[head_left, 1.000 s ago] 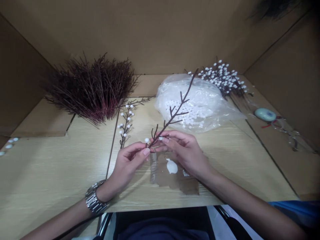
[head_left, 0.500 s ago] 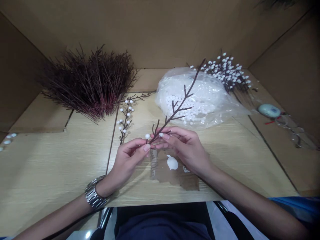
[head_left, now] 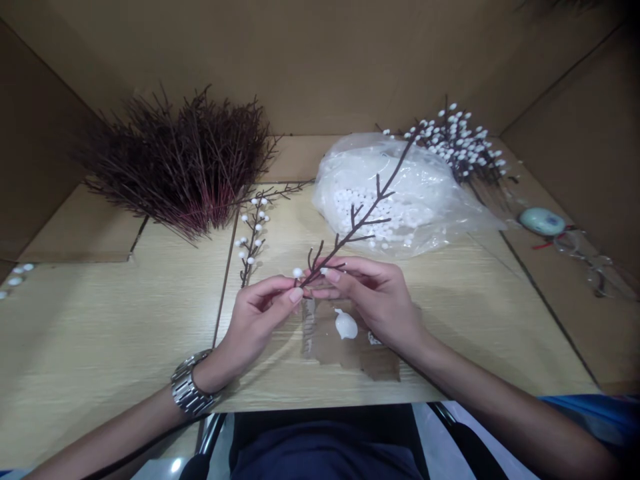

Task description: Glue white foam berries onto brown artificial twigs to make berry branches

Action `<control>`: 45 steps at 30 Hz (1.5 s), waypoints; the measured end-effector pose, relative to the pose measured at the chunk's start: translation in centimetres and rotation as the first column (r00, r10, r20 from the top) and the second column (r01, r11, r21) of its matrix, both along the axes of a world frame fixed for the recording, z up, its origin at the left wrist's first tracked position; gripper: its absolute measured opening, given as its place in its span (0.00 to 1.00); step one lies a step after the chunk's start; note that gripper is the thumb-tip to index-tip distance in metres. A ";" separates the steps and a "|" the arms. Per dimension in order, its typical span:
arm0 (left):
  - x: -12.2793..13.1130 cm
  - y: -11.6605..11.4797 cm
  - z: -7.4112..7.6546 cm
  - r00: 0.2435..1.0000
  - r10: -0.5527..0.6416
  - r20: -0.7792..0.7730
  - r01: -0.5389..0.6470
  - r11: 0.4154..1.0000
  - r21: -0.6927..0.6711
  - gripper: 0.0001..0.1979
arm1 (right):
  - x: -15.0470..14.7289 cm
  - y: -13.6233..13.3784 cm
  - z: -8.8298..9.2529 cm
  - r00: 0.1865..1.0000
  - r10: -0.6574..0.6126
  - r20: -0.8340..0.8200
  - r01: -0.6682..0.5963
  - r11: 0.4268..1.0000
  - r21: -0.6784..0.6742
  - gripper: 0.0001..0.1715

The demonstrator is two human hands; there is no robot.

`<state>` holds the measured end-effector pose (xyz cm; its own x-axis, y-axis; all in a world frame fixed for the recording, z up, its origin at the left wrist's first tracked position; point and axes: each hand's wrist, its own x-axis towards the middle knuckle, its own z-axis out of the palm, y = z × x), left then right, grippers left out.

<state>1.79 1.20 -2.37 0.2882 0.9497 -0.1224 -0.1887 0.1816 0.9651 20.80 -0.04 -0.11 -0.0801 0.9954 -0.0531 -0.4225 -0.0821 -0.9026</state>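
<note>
Between thumb and fingers, my left hand [head_left: 265, 320] pinches the lower end of a brown artificial branch [head_left: 367, 217], which slants up to the right. One white bead [head_left: 297, 273] sits on a short side twig beside my left fingertips. My right hand [head_left: 380, 293] is closed on another white bead [head_left: 324, 271], mostly covered by the thumb, against a low side twig. Below the hands lies a torn piece of cardboard [head_left: 340, 353] bearing a blob of white glue-like paste [head_left: 346, 325].
A large heap of bare brown branches [head_left: 200, 160] lies back left. Beside it is a beaded branch [head_left: 255, 233]. A clear plastic bag [head_left: 400, 180] of white beads stands behind my hands, with finished-looking beaded branches [head_left: 460, 143] at back right. A pale green oval object [head_left: 541, 221] and eyeglasses [head_left: 597, 267] lie right.
The branch and both hands keep nearly the same pose. The whole view has shifted slightly, and the bead at my right thumb is now more covered.
</note>
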 end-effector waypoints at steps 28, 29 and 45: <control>0.1 -0.1 0.1 0.999 0.018 -0.044 -0.018 1.000 0.014 0.04 | -0.1 -0.1 -0.4 1.000 0.009 0.021 -0.008 0.999 -0.044 0.06; 0.1 0.0 0.0 0.998 0.023 -0.053 -0.023 1.000 0.012 0.05 | -0.1 -0.1 -0.4 1.000 0.016 0.023 -0.016 0.999 -0.040 0.06; 0.2 -0.1 0.2 0.996 0.046 -0.071 -0.047 0.999 -0.020 0.05 | -0.3 0.1 -0.4 0.999 0.000 0.051 0.002 0.998 -0.057 0.06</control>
